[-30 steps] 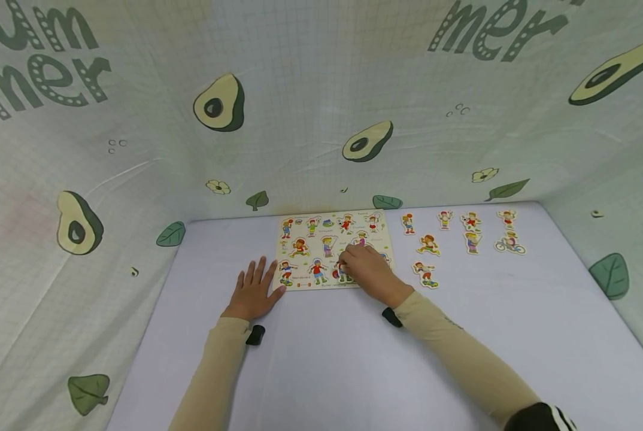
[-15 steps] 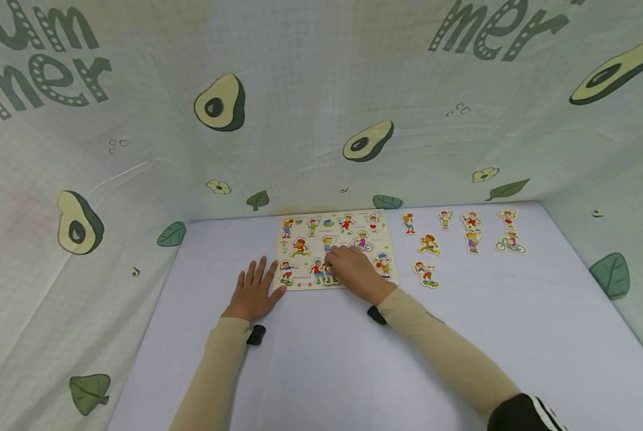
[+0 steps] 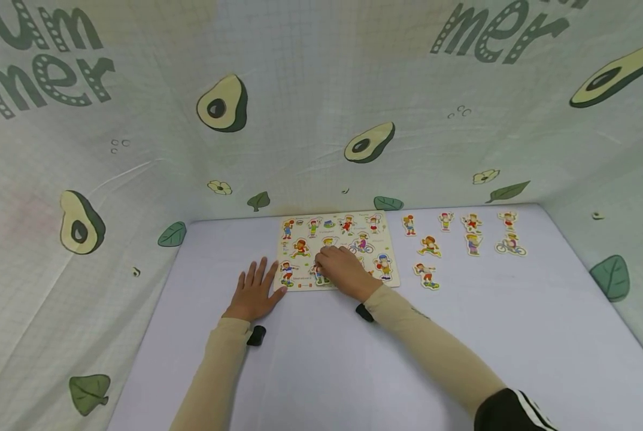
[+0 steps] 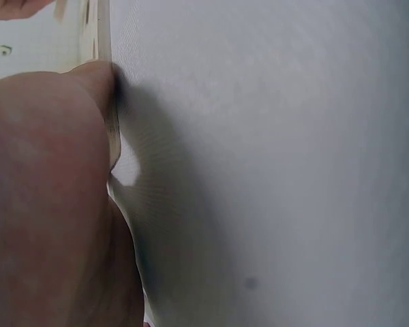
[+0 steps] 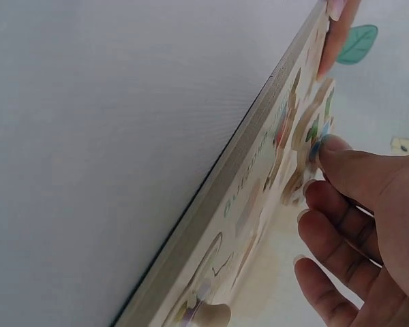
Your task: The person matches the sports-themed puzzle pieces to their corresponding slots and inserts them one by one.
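The wooden picture puzzle board (image 3: 315,242) shows children at sport and lies at the back of the table. My right hand (image 3: 345,272) is over its bottom row, pinching a puzzle piece (image 5: 317,129) between thumb and fingers. In the right wrist view that piece is tilted, close against the board's face; whether it sits in a recess I cannot tell. My left hand (image 3: 252,293) rests with spread fingers on the table, touching the board's left edge. In the left wrist view its thumb (image 4: 92,78) meets the board's side.
Right of the board lie several loose pieces, among them a runner (image 3: 430,246), a skateboarder (image 3: 426,276) and a cyclist (image 3: 511,245). A cloth printed with avocados (image 3: 370,142) hangs behind the white table (image 3: 311,359).
My right hand has moved left along the board's bottom row with the pinched piece, uncovering the cyclist picture and the figure at lower right. My left hand has stayed put.
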Available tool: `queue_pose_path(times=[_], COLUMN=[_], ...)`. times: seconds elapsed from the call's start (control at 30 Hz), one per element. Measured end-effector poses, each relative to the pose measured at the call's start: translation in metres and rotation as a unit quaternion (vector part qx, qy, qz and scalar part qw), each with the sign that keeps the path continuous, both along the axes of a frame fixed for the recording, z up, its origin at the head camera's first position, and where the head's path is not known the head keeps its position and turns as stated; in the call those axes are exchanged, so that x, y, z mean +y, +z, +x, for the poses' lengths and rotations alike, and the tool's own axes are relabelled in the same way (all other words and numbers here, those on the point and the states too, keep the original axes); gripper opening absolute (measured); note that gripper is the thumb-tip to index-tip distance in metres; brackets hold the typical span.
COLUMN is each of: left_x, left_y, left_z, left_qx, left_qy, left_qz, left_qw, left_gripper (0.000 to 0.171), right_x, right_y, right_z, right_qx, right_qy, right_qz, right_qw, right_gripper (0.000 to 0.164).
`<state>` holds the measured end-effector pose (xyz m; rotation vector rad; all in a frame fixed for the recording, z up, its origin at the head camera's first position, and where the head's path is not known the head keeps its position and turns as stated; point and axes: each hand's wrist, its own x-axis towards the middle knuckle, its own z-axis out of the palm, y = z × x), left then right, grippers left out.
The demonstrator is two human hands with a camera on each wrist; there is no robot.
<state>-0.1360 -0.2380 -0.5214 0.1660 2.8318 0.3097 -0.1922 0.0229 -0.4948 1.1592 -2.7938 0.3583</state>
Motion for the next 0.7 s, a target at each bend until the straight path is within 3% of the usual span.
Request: queue_pose_path(times=[0.33, 0.7], left_x=[-0.002, -0.003], left_y=[-0.008, -0.008], left_z=[-0.001, -0.001], left_qx=[0.011, 0.018], left_qy=[-0.005, -0.004], left_qz=[0.005, 0.009], left_qw=[0.9999, 0.9998], left_gripper=[0.079, 0.079], right_x=[-0.008, -0.013], right_y=[-0.001, -0.001], right_z=[-0.001, -0.002], right_qx=[-0.027, -0.020], right_qy=[-0.008, -0.010], right_qz=[0.023, 0.044], right_qw=[0.999, 0.999], right_gripper=[0.009, 0.008])
